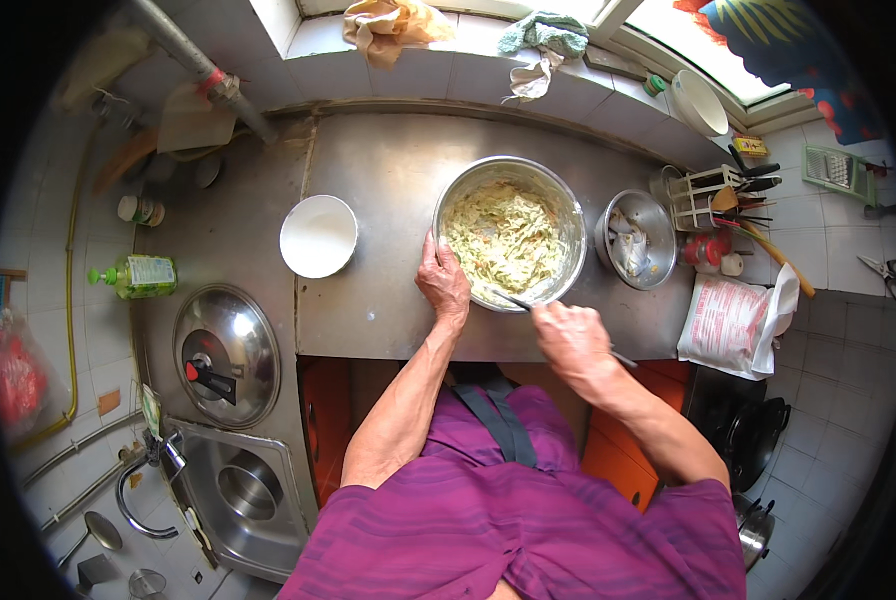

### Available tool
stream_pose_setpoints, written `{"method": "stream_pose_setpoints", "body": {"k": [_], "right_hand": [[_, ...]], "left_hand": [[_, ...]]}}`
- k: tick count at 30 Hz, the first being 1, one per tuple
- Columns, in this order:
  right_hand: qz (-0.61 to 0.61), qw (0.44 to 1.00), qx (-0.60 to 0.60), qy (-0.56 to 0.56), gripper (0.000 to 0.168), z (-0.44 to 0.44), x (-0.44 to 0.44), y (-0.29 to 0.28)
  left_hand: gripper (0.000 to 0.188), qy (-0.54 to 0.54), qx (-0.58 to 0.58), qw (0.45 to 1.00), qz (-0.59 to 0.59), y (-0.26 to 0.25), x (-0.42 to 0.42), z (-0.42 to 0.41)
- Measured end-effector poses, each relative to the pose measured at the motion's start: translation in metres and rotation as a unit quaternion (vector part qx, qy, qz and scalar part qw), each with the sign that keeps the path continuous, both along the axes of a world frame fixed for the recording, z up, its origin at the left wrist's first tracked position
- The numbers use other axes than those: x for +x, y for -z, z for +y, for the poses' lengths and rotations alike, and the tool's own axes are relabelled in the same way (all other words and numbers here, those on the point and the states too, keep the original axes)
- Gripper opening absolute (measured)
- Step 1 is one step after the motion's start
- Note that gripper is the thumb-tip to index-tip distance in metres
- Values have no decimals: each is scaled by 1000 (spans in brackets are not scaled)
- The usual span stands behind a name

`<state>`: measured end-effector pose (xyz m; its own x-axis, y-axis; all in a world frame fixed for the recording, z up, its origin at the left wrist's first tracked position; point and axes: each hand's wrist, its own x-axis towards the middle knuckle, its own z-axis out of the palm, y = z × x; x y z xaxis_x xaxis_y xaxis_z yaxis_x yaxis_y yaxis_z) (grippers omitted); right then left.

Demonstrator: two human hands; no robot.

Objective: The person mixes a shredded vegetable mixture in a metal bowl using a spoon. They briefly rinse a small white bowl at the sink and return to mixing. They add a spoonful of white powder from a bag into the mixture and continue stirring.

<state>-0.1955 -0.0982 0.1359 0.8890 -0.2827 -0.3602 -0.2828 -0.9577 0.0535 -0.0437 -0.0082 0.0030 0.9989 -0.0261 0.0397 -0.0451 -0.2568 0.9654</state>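
Note:
A steel mixing bowl [577, 247] on the steel counter holds a mixture of pale green shreds and orange bits, with a floury coating. My left hand [445, 277] grips the bowl's left rim, thumb and fingers against its wall. In my right hand [570, 330], closed near the bowl's front rim, is a thin metal utensil [509, 299]; its far end reaches into the mixture and its other end sticks out behind the fist. Its exact kind cannot be told. A white bowl [319, 236] stands left of the mixing bowl, apart from it.
A smaller steel bowl [649, 277] with a crumpled bag, a utensil rack [699, 199] and a printed flour-like bag [725, 326] stand at the right. On the left are a pan lid [253, 330], a green pump bottle [147, 276] and a sink [283, 480].

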Motion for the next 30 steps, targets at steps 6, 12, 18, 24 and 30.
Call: {"method": "stream_pose_setpoints", "body": {"k": [6, 12, 18, 24, 30], "right_hand": [[-110, 989, -76, 64, 18, -77, 43, 32], [-129, 977, -124, 118, 13, -111, 31, -5], [-59, 997, -56, -12, 13, -49, 29, 39], [-40, 996, -58, 54, 18, -106, 3, 10], [-119, 991, -67, 8, 12, -49, 40, 51]], "left_hand": [[36, 35, 28, 998, 40, -2, 4, 5], [35, 16, 30, 998, 54, 2, 4, 4], [35, 8, 34, 999, 26, 5, 3, 2], [35, 16, 40, 998, 40, 6, 4, 4], [36, 11, 16, 1000, 12, -4, 0, 0]]}}
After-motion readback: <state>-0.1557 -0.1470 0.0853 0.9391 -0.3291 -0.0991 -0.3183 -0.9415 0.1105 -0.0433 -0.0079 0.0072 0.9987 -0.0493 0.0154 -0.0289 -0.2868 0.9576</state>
